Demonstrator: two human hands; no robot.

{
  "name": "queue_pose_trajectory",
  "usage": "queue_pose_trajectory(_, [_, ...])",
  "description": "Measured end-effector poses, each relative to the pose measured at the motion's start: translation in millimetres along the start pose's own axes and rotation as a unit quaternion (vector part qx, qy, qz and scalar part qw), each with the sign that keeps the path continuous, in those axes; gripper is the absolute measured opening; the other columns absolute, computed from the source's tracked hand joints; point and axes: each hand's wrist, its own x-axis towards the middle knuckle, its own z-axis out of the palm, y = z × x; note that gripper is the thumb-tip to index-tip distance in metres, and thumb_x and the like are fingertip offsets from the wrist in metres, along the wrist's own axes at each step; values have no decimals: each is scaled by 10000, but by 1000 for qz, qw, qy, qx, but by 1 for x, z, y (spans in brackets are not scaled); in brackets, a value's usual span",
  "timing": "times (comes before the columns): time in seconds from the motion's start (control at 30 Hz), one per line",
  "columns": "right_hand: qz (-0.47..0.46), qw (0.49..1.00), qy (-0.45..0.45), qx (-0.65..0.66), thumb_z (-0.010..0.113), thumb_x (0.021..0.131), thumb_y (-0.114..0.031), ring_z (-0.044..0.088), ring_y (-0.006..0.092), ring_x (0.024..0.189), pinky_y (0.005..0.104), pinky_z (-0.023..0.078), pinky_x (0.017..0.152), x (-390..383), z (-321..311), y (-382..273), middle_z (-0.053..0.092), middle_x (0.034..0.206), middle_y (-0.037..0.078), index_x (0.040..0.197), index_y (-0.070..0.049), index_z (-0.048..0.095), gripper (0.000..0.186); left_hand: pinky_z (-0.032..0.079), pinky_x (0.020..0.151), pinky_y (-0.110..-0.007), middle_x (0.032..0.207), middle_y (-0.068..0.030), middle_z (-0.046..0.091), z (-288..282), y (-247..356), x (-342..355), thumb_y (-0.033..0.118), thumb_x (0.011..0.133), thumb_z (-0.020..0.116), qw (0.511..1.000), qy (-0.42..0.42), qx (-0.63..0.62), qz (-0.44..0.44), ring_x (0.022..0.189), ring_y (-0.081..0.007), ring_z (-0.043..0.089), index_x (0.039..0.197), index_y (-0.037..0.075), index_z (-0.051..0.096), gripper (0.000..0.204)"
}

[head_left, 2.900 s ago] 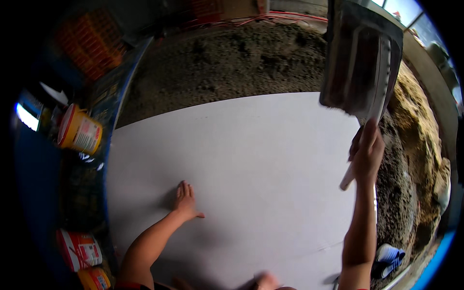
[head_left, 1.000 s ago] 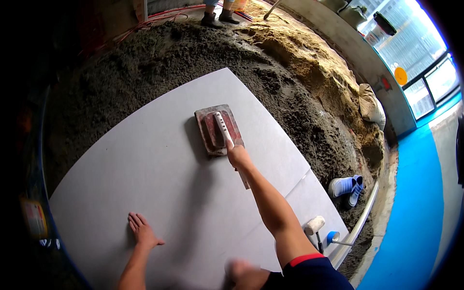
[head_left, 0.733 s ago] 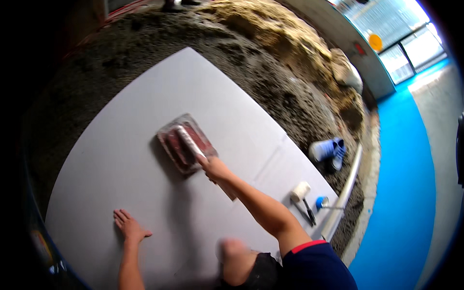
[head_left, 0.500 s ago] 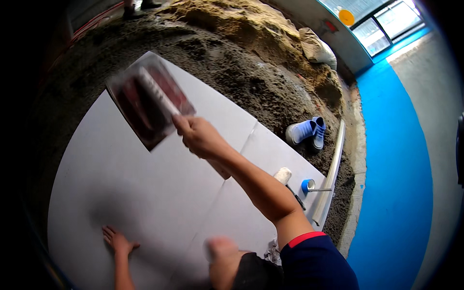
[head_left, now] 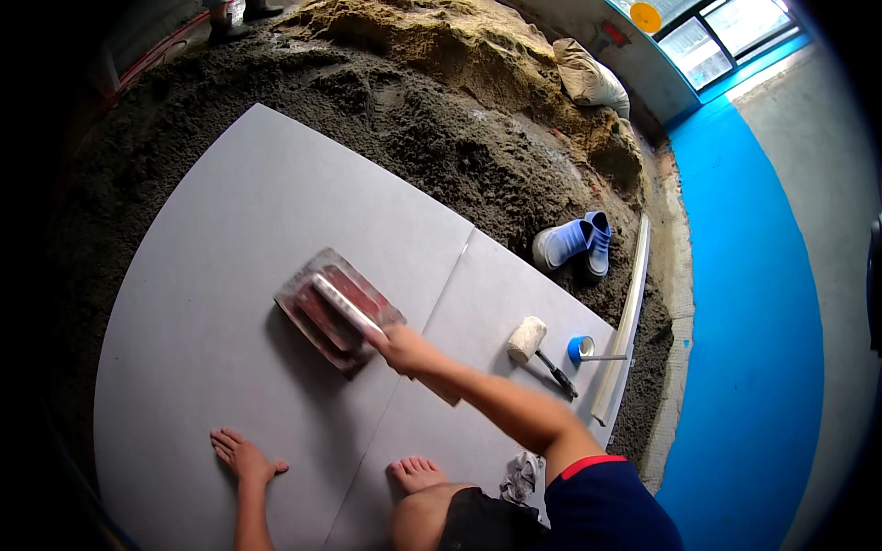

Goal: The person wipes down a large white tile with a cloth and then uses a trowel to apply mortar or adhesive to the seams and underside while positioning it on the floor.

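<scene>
My right hand (head_left: 404, 350) grips the pale handle of a tile tamper, its fingers wrapped round it. The tamper's broad rectangular head (head_left: 338, 310), red and grey with worn edges, lies over the large light-grey tile (head_left: 202, 248). A shadow shows beside the head; whether it touches the tile I cannot tell. Down at the left, my left hand (head_left: 243, 456) rests flat on the same tile, fingers stretched, holding nothing. A thin joint parts this tile from a second grey tile (head_left: 487, 303) to the right. My bare foot (head_left: 419, 472) stands close to that joint.
On the right tile lie a white-headed mallet (head_left: 527, 339), a blue tape roll (head_left: 577, 349) and a crumpled rag (head_left: 520, 477). A long pale bar (head_left: 627, 321) runs along its edge. Beyond are blue shoes (head_left: 571, 244), dark mortar (head_left: 395, 138), a sack (head_left: 590, 77) and another person's feet (head_left: 228, 26).
The tamper in my right hand has come down and nearer, from the tile's far corner toward its middle. My left hand stays flat on the tile. The white-headed mallet now shows fully.
</scene>
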Motion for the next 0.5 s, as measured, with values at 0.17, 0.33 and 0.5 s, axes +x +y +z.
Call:
queue_pose_trajectory(0.17, [-233,967,92,36,336,995,-483,533,246,645,400,451,656,-16,-43,-110,539,624,132,817,26,528,572,22,1173,-424,1498,-352,-67,-1,-7,2,509,409,911,997,-49,56,-38,1431,-405,-53,1414,-141,-97,1564])
queue_pose_trajectory(0.33, [-330,914,220,92,344,995,-454,569,477,781,499,448,694,-34,-65,-150,602,776,291,921,33,530,527,12,1176,-413,1504,-343,-54,16,9,-2,513,374,916,998,-44,40,-23,1433,-397,-52,1414,-137,-100,1593])
queue_pose_trajectory(0.5, [-78,990,109,-44,328,979,-493,589,471,926,524,454,805,32,10,8,640,928,282,1014,19,597,579,7,1173,-437,1506,-341,-23,-6,39,-16,554,423,886,994,-57,90,-29,1431,-404,-35,1413,-154,-46,1533])
